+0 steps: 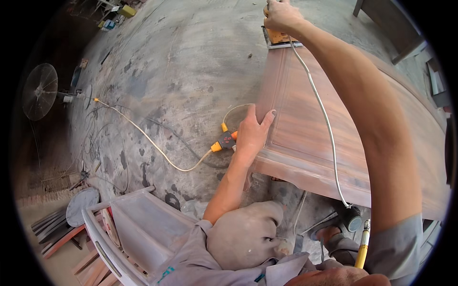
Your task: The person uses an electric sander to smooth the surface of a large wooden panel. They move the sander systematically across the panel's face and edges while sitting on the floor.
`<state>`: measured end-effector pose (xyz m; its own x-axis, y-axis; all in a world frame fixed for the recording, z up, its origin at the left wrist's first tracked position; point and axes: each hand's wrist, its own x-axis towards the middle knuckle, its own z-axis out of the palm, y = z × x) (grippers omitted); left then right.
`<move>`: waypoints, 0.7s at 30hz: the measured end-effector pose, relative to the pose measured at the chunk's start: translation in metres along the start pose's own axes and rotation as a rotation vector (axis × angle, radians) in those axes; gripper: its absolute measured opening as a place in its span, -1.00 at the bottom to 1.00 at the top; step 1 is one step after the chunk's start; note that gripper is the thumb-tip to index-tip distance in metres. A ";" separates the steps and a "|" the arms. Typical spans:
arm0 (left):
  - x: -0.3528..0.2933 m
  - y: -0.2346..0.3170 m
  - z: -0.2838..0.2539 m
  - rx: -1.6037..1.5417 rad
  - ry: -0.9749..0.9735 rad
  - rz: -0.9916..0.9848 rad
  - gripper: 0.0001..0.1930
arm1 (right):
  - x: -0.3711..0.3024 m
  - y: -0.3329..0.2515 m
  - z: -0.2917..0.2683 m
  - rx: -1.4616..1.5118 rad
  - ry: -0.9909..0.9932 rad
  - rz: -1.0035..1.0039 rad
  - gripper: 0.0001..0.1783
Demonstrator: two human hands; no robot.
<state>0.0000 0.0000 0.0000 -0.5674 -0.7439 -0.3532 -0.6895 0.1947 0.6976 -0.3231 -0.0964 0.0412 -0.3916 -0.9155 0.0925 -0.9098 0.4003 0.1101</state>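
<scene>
The right hand (282, 18) is curled around the top of an orange sander (279, 37) at the far left end of a panelled wooden piece (315, 124). A pale cord (320, 102) runs from the sander over the piece to its near edge. Nearer, the left hand (253, 127) rests at the piece's left edge, thumb spread from the fingers; I cannot tell whether it grips. Just left of it, a dark connector block (227, 140) with orange plugs lies on the floor (157, 86).

The head camera (a fisheye) looks down at nearby hands (252, 131).
</scene>
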 end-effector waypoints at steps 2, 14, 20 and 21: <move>-0.002 0.005 0.002 -0.021 0.014 0.032 -0.32 | -0.024 0.011 -0.002 0.199 0.083 0.238 -0.59; 0.004 -0.008 0.005 0.140 0.085 0.122 -0.18 | -0.212 0.185 -0.038 0.406 0.070 0.827 -0.26; 0.004 -0.007 0.004 0.149 0.064 0.126 -0.18 | -0.295 0.265 -0.029 0.203 -0.012 0.942 -0.41; 0.008 -0.011 0.007 0.166 0.065 0.136 -0.18 | -0.300 0.273 -0.027 0.153 -0.013 0.896 -0.41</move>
<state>-0.0004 -0.0033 -0.0148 -0.6339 -0.7420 -0.2183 -0.6761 0.3944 0.6224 -0.4498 0.2888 0.0701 -0.9619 -0.2645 0.0689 -0.2716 0.9536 -0.1302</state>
